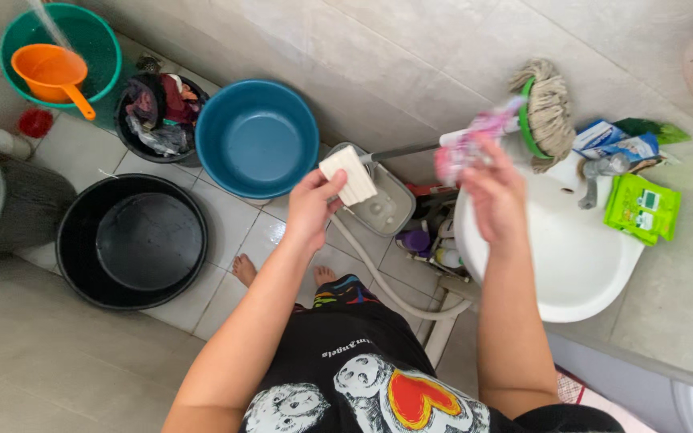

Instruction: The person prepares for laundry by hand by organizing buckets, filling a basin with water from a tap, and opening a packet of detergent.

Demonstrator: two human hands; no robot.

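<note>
My left hand [311,210] grips a cream-white bar of soap [348,175], held up over the floor near the blue basin [257,138]. My right hand [496,196] is raised above the white sink [571,265] and holds a crumpled pink and white wrapper [468,143], which is blurred. The two hands are apart, the soap left of the wrapper.
A black tub [131,240] sits on the tiled floor, with a black bucket of clothes [156,112] and a green basin holding an orange scoop [51,72] behind it. A mop [545,108] leans by the sink. Green and blue packets [642,207] lie on the ledge.
</note>
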